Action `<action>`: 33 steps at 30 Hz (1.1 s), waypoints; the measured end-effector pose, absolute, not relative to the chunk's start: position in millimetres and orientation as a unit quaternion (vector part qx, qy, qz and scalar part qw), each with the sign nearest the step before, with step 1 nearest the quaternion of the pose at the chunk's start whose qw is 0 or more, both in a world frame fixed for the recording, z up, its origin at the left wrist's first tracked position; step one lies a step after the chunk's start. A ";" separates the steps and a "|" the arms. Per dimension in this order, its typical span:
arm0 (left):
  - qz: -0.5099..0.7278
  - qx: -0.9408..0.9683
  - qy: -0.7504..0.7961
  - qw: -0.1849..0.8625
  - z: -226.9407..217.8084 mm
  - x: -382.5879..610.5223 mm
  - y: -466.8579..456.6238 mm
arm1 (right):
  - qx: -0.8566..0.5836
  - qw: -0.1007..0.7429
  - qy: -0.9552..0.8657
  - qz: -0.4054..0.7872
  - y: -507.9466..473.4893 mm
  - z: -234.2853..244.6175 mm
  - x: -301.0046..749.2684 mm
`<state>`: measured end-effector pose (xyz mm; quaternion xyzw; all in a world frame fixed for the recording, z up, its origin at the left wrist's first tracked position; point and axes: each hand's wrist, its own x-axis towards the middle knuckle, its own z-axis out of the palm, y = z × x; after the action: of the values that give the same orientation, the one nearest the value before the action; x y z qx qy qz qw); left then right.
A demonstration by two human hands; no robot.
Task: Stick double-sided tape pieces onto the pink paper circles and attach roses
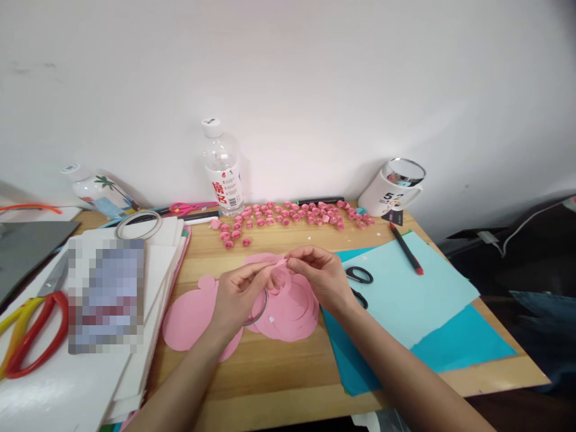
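Observation:
A pink paper strip [281, 273] is stretched between my two hands, above the middle of the table. My left hand [240, 294] pinches its left part between thumb and fingers. At its right end, the fingertips of my right hand [320, 273] are closed on the paper. Beneath them lie pink paper circles [292, 315], some cut into rings, and another pink circle [189, 318] to the left. A grey ring [260, 312] is partly hidden behind my left hand. Small rolled pink paper roses [310, 213] spread along the back of the table.
Black-handled scissors [360, 276] lie by my right hand, next to light blue [405, 300] and darker blue sheets [472, 339] with a marker [407, 249]. A clear bottle [224, 174] and a white mug [389, 189] stand behind. Red-and-yellow scissors [36, 333] rest on white papers at left.

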<state>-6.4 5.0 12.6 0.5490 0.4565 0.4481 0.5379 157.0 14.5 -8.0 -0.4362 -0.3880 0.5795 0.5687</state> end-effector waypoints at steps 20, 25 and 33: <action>0.455 0.554 0.479 0.507 13.5 -6.7 4.4 | -0.428 0.586 -0.364 0.584 14.8 -6.0 156.9; 0.450 0.554 0.478 0.512 13.8 -6.9 4.3 | -0.433 0.587 -0.362 0.581 15.0 -8.7 157.4; 0.448 0.546 0.483 0.518 13.4 -4.8 3.8 | -0.425 0.596 -0.372 0.570 15.8 -8.3 157.8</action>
<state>-4.8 3.8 13.4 0.5460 0.4830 0.4477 0.5178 157.8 15.8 -8.3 -0.4253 -0.3724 0.5701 0.5962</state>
